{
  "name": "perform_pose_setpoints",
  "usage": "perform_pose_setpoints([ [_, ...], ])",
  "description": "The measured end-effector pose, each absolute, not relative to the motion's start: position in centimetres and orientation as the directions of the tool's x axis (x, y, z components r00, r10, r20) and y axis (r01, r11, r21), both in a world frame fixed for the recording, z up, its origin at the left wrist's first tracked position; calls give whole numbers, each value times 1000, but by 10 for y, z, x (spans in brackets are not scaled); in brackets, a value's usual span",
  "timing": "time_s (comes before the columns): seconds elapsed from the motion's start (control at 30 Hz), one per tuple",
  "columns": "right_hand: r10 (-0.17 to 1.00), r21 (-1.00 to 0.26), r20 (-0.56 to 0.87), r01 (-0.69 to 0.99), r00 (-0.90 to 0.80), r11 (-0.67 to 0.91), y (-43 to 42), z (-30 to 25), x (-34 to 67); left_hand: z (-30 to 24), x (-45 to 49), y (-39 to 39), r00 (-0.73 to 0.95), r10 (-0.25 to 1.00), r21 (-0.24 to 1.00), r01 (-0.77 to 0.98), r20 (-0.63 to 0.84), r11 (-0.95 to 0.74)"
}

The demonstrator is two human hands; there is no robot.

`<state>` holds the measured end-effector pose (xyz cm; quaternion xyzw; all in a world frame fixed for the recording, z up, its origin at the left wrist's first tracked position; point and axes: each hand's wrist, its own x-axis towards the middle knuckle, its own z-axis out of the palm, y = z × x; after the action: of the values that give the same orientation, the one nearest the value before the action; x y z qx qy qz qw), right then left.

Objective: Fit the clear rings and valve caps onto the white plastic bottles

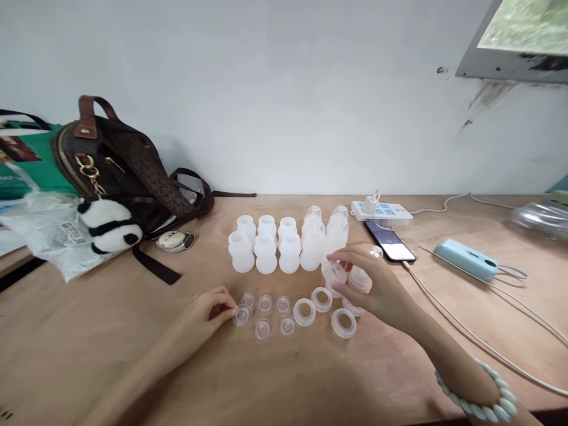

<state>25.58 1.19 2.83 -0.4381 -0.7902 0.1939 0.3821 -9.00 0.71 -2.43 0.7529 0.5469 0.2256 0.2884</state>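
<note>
My left hand [215, 309] pinches the edge of a clear bottle nipple [242, 316] at the left end of a small group of clear nipples [265, 304]. My right hand [370, 281] has its thumb and fingers closed round a translucent screw ring [333, 271], above other rings at the right. Loose rings lie flat between the hands, one ring [344, 323] nearest me. Behind them stand several frosted white baby bottles [266, 255] in two rows, with open tops. Clear domed caps [337, 225] show at the right of the rows. Part of the ring pile is hidden by my right hand.
A phone [390, 241] on a cable, a white power strip [381, 210] and a light blue device [467, 258] lie at the right. A brown backpack [128, 154] with a panda plush [110, 226] and a watch [176, 240] are at the left. A wall closes the back.
</note>
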Motion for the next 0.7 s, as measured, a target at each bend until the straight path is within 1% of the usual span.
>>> perform_pose_setpoints([
  [0.07, 821, -583, 395, 578, -413, 571, 6, 27, 259, -28, -89, 7, 282, 957, 637, 728, 59, -254],
  [0.17, 801, -553, 308, 588, -513, 590, -7, 23, 260, -31, -90, 5, 237, 967, 577, 779, 92, -246],
  [0.23, 772, -527, 264, 584, -578, 618, -18, 17, 257, -30, -90, 5, 215, 971, 564, 792, 101, -234],
  [0.3, 741, -480, 237, 587, -629, 652, -26, 9, 252, -28, -89, 5, 211, 972, 578, 783, 99, -229],
  [0.4, 743, -418, 199, 630, -639, 654, -32, -5, 245, -22, -87, 6, 193, 975, 595, 773, 110, -220],
  [0.5, 763, -366, 179, 678, -621, 637, -31, -12, 243, -13, -84, 9, 147, 971, 599, 766, 188, -232],
  [0.63, 757, -325, 219, 686, -615, 651, -26, 1, 243, 6, -75, 12, 116, 951, 622, 733, 287, -277],
  [0.7, 750, -297, 275, 688, -602, 662, -17, 16, 244, 18, -65, 13, 128, 932, 639, 696, 338, -327],
])
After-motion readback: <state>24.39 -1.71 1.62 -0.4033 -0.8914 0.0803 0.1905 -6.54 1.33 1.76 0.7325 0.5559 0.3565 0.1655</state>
